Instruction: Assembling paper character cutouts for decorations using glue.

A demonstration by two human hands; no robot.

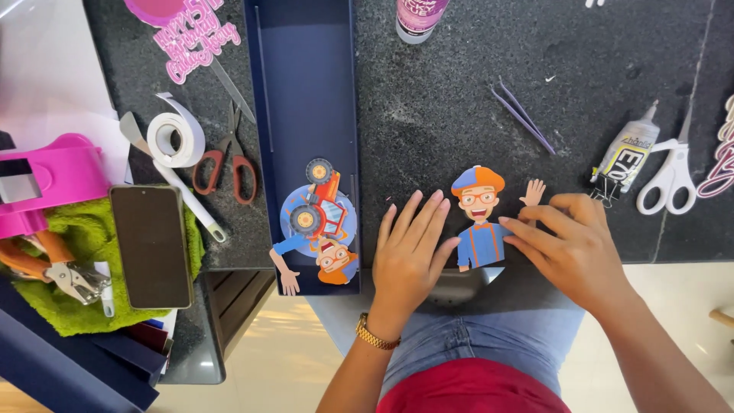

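A paper cutout of a cartoon figure (479,220) with an orange and blue cap, glasses and blue shirt lies on the dark stone counter (459,99) near its front edge. My left hand (409,256) rests flat beside it on the left, fingers apart, touching its edge. My right hand (569,245) presses on the cutout's right side with thumb and fingertips, next to the figure's raised paper hand (533,191). A second cutout, an orange tractor with a figure (319,229), lies in a long dark blue tray (306,92).
Purple tweezers (524,115), a glue tube (627,157) and white scissors (671,176) lie at the right. Left of the tray are red scissors (229,164), a tape roll (176,138), a phone (151,245) on a green cloth, and a pink tool (53,180).
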